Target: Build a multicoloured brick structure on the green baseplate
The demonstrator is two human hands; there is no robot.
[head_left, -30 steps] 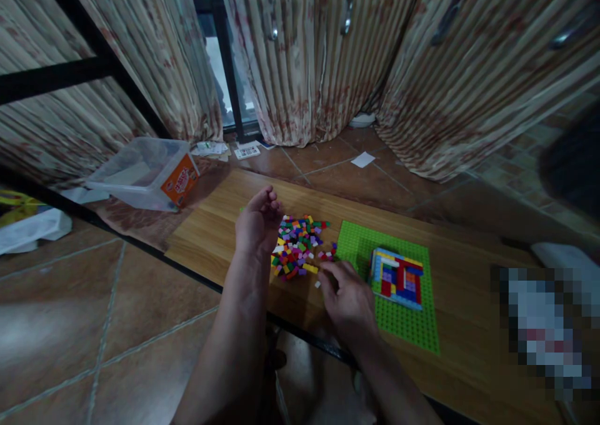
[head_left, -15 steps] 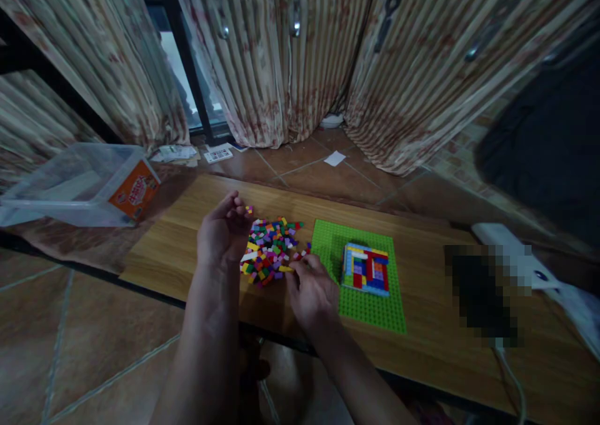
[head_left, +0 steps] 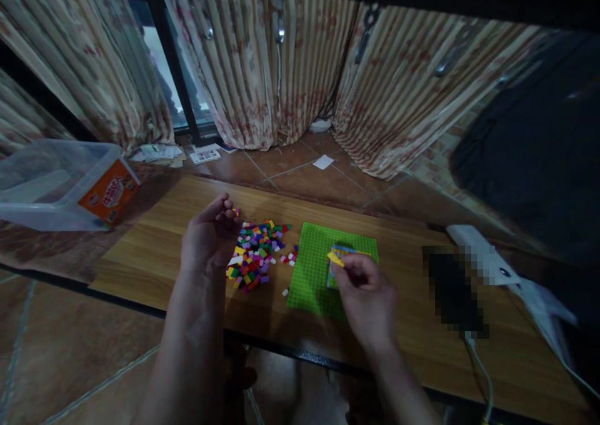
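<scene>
A yellow toy brick (head_left: pixel 335 259) is pinched between the thumb and fingers of my right hand (head_left: pixel 368 300). That hand is over the square brick build (head_left: pixel 332 279), covering most of it. Under the build lies a green studded baseplate (head_left: pixel 307 259). My left hand (head_left: pixel 209 234) is raised palm up beside the pile, its fingers loosely bent and apart, with nothing visible in it. To its right spreads a pile of small multicoloured bricks (head_left: pixel 255 253), partly hidden behind the hand. One white brick (head_left: pixel 285 292) lies apart, near the baseplate's left edge.
The wooden table (head_left: pixel 159 225) carries everything. A clear plastic bin (head_left: pixel 51 215) with an orange label stands at the far left. On the right lie a blurred-out dark object (head_left: pixel 454 294) with a cable and a white power strip (head_left: pixel 482 250). Curtains (head_left: pixel 290 69) hang behind.
My right hand has moved right from the pile's edge to above the build, carrying the yellow brick. My left hand keeps its pose beside the pile. The whole view has shifted slightly.
</scene>
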